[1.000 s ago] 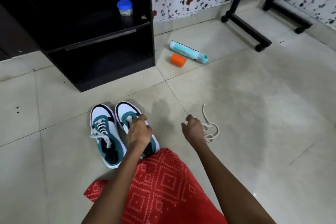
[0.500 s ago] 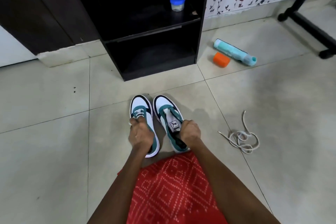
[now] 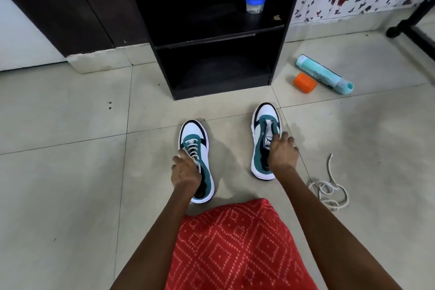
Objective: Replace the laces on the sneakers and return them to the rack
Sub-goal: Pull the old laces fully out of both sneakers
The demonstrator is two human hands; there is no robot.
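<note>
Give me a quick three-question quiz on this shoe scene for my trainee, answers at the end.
1. True or false: the right sneaker, which the right hand holds, is laced.
2. Where is the loose lace? A: on a shelf. B: on the floor, right of the right sneaker. C: tied round a wrist.
3. Fill in: on the rack shelf stands a small jar with a ____ lid.
Key: 1 false, no lace shows on it; 2 B; 3 blue.
</note>
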